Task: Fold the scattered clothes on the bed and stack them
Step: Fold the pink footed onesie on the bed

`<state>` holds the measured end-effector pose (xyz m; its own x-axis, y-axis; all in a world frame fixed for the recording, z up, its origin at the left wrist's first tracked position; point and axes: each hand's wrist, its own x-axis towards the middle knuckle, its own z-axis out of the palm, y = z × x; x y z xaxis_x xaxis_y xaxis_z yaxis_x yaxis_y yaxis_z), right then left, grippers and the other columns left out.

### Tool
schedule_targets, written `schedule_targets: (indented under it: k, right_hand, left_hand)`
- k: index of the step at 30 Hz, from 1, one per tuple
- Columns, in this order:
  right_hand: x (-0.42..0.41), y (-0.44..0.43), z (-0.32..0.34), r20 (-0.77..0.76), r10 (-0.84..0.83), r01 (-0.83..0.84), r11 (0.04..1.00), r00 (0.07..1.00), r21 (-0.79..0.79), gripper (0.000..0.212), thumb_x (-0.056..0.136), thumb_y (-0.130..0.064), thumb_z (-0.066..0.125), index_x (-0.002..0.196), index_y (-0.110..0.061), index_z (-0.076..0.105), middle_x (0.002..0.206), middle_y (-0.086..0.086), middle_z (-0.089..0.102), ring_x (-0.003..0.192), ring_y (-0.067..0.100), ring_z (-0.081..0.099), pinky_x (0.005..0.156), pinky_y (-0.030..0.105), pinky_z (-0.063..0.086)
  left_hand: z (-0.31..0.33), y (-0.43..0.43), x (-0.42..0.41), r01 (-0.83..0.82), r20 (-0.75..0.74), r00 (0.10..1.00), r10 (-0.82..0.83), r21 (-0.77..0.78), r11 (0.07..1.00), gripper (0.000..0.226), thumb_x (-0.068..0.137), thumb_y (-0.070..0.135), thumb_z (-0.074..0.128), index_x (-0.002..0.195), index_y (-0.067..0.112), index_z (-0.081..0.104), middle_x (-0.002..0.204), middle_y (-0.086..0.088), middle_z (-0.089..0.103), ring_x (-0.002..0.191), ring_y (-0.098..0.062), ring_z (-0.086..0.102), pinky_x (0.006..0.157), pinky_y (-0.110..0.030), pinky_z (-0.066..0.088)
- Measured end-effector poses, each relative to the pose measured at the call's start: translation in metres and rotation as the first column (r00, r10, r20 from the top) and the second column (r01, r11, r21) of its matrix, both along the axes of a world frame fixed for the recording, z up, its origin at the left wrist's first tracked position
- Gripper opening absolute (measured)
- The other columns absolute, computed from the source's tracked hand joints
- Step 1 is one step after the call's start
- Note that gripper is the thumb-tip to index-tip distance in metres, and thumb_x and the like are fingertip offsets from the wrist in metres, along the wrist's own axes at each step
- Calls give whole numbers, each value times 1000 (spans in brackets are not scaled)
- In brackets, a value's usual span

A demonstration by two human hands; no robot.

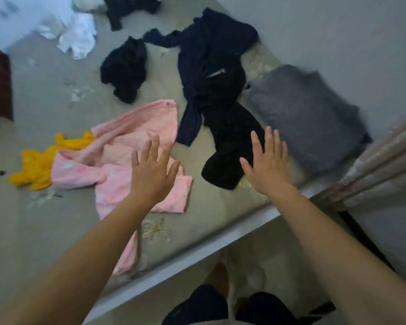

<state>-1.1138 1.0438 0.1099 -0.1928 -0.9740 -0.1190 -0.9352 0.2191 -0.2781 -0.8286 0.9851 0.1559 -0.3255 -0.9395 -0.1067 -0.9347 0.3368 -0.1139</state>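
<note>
Left hand [151, 170] and right hand [268, 164] hover above the bed [56, 231] near its front edge, fingers spread, holding nothing, probably choosing a piece. Grey garment [307, 113] lies folded at the wall side, seemingly starting the stack; navy garment [211, 66], pink garment [131, 146] and yellow garment [36, 165] sprawl unfolded mid-bed.

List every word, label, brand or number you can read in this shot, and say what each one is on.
No text can be read anywhere in this picture.
The pale tag on the navy garment: too blurred to read.
The pink garment and the bed sheet: printed patterns only, no letters visible.
</note>
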Motion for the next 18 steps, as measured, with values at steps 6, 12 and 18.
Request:
schedule_targets:
  k: [6,12,18]
  right_hand:
    - [121,-12,72,-5,188,-188,979,982,-84,79,97,-42,52,159,-16,11,165,21,0,153,38,-3,122,56,7]
    - [245,-3,100,-128,315,-325,943,941,-68,80,99,-46,48,159,-18,4,166,19,-2,153,37,-6,123,53,6]
    - [375,17,93,-98,328,-327,945,940,26,76,100,-43,48,159,-18,7,166,18,-2,153,36,-3,122,52,8]
  left_hand:
    - [66,41,124,-174,-74,983,166,-124,977,60,97,51,35,143,16,51,151,-20,42,136,-40,43,106,-63,33]
    - [79,88,258,-328,-103,943,318,-102,939,64,93,53,38,142,13,51,151,-23,40,135,-42,42,102,-66,36]
    - [68,123,386,-354,-163,925,342,-48,934,62,96,45,53,147,13,43,154,-23,34,135,-44,41,105,-66,34]
